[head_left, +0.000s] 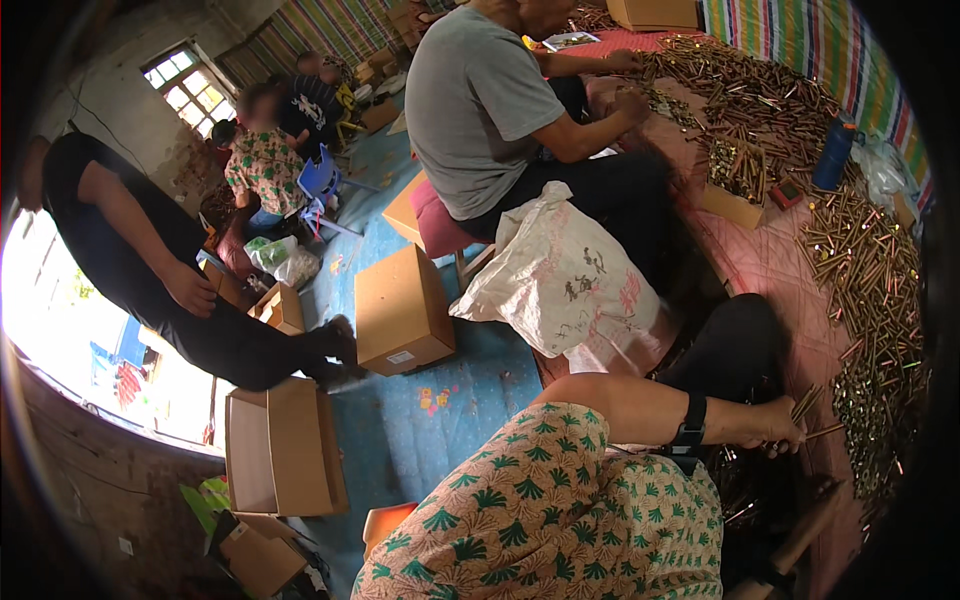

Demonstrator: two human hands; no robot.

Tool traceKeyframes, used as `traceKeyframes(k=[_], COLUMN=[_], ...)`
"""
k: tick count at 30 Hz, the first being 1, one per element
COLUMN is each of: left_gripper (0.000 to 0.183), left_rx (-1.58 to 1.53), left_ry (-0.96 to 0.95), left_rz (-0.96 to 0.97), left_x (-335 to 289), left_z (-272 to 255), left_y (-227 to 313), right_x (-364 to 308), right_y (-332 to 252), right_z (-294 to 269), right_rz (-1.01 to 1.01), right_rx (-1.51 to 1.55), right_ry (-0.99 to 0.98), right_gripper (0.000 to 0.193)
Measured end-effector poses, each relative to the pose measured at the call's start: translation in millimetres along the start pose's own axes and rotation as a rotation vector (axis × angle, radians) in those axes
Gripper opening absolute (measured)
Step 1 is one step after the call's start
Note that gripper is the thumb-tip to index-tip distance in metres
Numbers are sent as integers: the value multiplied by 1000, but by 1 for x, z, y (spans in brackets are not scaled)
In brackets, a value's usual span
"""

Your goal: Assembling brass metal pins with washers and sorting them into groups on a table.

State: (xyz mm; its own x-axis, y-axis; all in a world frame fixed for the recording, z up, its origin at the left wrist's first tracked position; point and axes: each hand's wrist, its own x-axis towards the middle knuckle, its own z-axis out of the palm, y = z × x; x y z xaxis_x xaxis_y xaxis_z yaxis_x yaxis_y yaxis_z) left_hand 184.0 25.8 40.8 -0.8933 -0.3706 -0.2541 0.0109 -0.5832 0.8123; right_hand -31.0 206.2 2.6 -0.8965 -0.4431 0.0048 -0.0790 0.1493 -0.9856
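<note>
My left hand (775,424) is closed around several slim brass-coloured rods (806,403), whose ends stick out past the fingers. It hovers at the near edge of a low table with a red-pink cover (740,262). A dark band circles the left wrist. Below it, in shadow, my right hand (824,492) reaches toward the same edge; its fingers are too dark to make out. Right beside both hands lies a long heap of similar loose rods (868,330), with shorter shiny pieces (865,430) among them.
A person in a grey shirt (480,100) works across from me beside a white woven sack (570,280). Cardboard boxes (400,310) stand on the blue floor covering (480,390). A blue bottle (834,152) and an open carton of rods (733,203) are on the table. Someone in black (130,230) stands left.
</note>
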Motion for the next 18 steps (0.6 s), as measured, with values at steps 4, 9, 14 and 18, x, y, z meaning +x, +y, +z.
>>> traceKeyframes(k=[4, 9, 14, 18], left_gripper=[21, 17, 15, 18], left_rx=[6, 38, 43, -95], left_ry=[2, 3, -60, -142], left_rz=[-17, 8, 43, 61], left_x=[-1, 0, 14, 26], left_z=[4, 10, 27, 31], left_y=[4, 15, 12, 13], right_x=[39, 64, 106, 56], right_y=[34, 39, 76, 63], right_z=[-34, -44, -102, -70], right_rz=[-59, 42, 222, -376], right_rx=[-72, 124, 313, -246], right_ry=[64, 114, -410, -108], right_gripper=[36, 35, 37, 28])
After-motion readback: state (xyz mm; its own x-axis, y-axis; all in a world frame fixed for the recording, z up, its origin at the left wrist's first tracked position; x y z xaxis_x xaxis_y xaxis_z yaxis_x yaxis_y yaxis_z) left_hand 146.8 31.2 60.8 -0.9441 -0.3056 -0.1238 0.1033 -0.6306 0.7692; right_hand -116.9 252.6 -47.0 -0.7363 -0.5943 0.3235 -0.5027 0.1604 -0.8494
